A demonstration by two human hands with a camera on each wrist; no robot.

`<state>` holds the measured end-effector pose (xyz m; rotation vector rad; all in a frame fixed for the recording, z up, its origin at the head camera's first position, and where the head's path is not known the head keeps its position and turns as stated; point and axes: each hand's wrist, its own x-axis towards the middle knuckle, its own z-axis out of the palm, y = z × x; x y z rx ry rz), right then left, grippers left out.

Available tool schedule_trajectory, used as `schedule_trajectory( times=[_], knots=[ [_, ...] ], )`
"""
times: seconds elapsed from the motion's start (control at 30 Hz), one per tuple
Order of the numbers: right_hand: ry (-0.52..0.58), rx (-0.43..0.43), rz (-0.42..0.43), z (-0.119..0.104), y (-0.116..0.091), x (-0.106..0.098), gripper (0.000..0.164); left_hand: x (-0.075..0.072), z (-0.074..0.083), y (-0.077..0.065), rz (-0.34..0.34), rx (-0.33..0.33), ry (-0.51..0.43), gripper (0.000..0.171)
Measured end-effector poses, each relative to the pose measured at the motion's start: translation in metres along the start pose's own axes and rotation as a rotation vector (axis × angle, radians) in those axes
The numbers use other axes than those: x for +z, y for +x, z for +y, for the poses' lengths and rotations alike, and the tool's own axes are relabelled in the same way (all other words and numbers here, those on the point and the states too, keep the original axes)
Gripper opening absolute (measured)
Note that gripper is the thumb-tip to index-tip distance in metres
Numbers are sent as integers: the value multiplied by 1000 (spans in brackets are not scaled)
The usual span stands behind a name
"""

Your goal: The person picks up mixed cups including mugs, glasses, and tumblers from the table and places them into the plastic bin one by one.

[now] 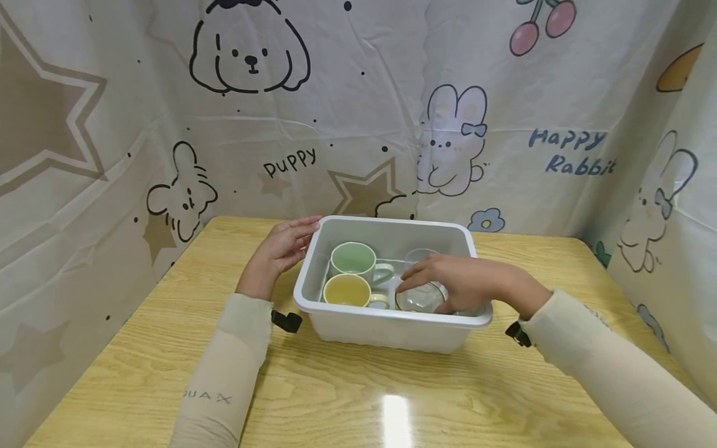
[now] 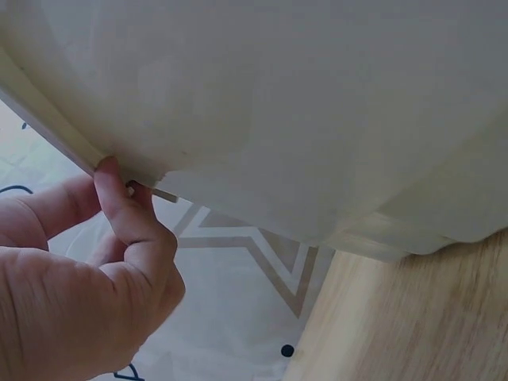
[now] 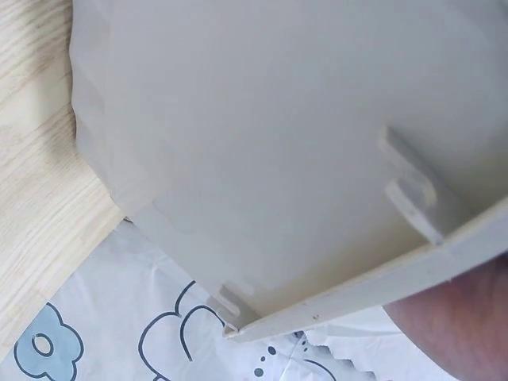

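A white plastic bin [image 1: 386, 330] stands on the table. At its back left corner my left hand [image 1: 285, 246] holds the rim; in the left wrist view the fingertips [image 2: 115, 190] curl against the rim's underside. On the left inside the bin sit a green mug [image 1: 353, 256] and, in front of it, a yellow mug [image 1: 347, 291], both upright with handles to the right. My right hand [image 1: 459, 280] reaches over the right side, its fingers and thumb around a clear glass cup [image 1: 417, 300]. Behind that, a second clear glass [image 1: 420, 254] is partly hidden by this hand.
The wooden table [image 1: 313, 398] extends around the bin on all sides. A printed curtain [image 1: 358, 124] hangs behind and at both sides. In the right wrist view, the bin's outer wall [image 3: 262, 159] with moulded hooks under its rim fills most of the picture.
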<state>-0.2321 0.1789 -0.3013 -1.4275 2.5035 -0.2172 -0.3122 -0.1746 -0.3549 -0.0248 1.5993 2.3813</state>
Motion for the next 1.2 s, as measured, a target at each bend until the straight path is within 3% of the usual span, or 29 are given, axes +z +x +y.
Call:
schedule_trajectory(
  times=[0.2,0.37,0.67,0.87,1.03,1.2],
  knots=[
    [26,51,51,2,-4,-3,60,2,2,-3,49,-5,38,38],
    [20,79,151,7,-8,0,55,6,4,-6,88,25,155,36],
    [-11,118,311,11,-10,1,53,16,13,-24,153,126,606,40],
    [-46,189,358,13,-12,1,58,34,18,-37,171,239,872,42],
    [-38,270,363,11,-13,4,63,49,18,-49,168,332,1095,45],
    [-22,327,385,6,-9,8,65,57,16,-60,118,358,1285,52]
  ],
)
